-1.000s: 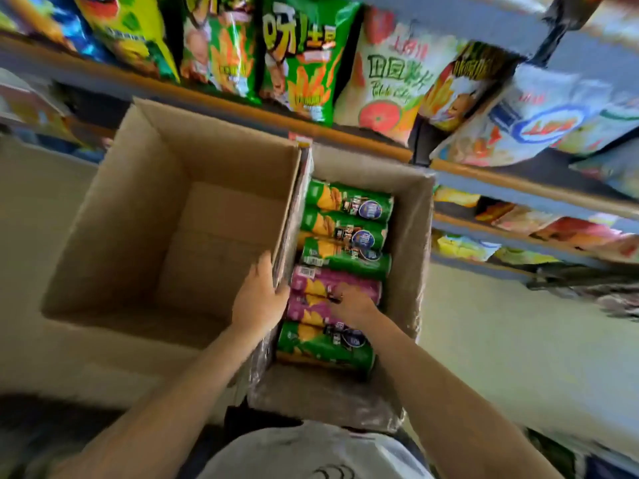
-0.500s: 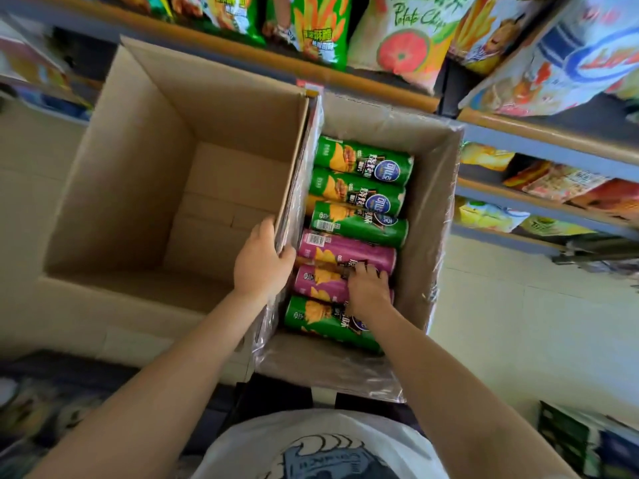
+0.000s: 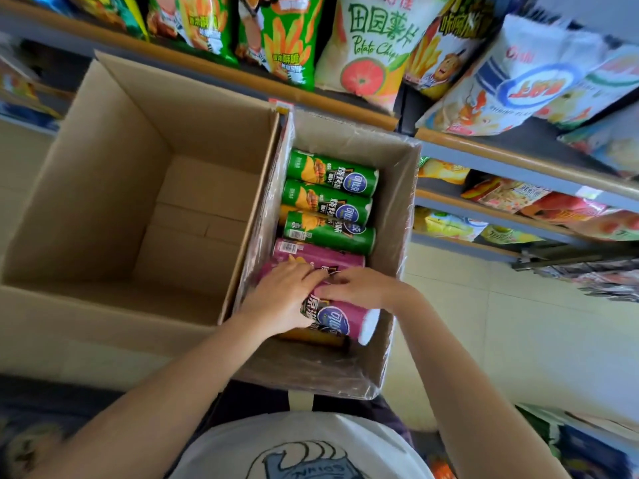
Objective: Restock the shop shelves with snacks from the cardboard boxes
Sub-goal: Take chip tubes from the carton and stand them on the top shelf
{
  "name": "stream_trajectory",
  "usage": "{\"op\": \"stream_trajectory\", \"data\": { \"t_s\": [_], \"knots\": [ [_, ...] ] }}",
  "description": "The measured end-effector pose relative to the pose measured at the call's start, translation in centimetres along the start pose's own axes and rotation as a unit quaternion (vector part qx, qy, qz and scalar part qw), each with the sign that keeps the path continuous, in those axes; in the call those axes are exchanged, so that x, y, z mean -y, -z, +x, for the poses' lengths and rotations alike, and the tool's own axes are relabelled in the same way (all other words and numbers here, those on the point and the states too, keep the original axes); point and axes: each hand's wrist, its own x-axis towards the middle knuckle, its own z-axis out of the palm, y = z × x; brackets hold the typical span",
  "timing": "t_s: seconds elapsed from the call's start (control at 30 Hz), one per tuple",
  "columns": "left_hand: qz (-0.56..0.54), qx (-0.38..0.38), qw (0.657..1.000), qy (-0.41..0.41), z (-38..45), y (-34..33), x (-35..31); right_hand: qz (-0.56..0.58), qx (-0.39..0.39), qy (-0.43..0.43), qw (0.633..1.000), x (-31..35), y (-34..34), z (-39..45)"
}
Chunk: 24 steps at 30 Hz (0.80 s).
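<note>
While both hands [image 3: 311,295] hold it, purple can [image 3: 340,318] lies crosswise, lid rightward.

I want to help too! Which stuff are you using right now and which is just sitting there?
Using: left hand, right hand, purple can, box of cans.
Just sitting: empty box, green cans, shelf snack bags.

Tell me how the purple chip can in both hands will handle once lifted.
The purple can looks rigid, so probably no sagging. Being round, it likely rolls if set on its side. Its glossy wrap may be slippery; the left hand and right hand help.
</note>
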Motion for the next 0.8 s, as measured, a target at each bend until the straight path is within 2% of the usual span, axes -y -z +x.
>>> {"op": "stream_trajectory", "data": {
  "t_s": [0.07,0.1,0.13,0.2,0.27,0.33,0.4,0.47,0.53,0.6,0.8],
  "knots": [
    [-0.095,-0.042,0.992,0.065,-0.2,0.8,-0.6,0.168,-0.082,-0.002,0.982,0.3,2.4,-1.6],
    [-0.166,-0.063,0.977,0.114,-0.5,1.2,-0.8,0.272,-0.134,0.002,0.953,0.2,3.6,-2.1],
    [-0.257,-0.081,0.949,0.166,-0.9,1.7,-1.1,0.368,-0.185,0.008,0.911,0.1,4.8,-2.4],
    [-0.439,-0.134,0.853,0.248,-1.4,2.8,-1.5,0.492,-0.261,0.01,0.831,-0.2,6.2,-2.3],
    [-0.519,-0.204,0.773,0.302,-1.5,3.9,-1.3,0.552,-0.265,-0.004,0.791,-0.1,5.8,-1.3],
    [-0.511,-0.265,0.742,0.344,-1.6,5.0,-0.8,0.6,-0.195,-0.039,0.775,0.0,3.5,0.7],
    [-0.479,-0.291,0.742,0.369,-1.7,5.8,0.0,0.663,-0.115,-0.104,0.732,-0.4,0.2,3.8],
    [-0.458,-0.282,0.755,0.376,-1.5,6.2,0.8,0.728,-0.083,-0.18,0.656,-1.1,-2.8,7.1],
    [-0.46,-0.263,0.76,0.377,-1.2,6.1,1.6,0.76,-0.094,-0.21,0.607,-1.9,-5.0,9.7],
    [-0.456,-0.246,0.769,0.376,-1.1,5.9,2.1,0.772,-0.123,-0.21,0.587,-2.8,-6.4,12.1],
    [-0.441,-0.234,0.781,0.376,-1.3,6.1,1.7,0.853,-0.16,-0.195,0.457,-2.2,-5.5,12.8]
  ]
}}
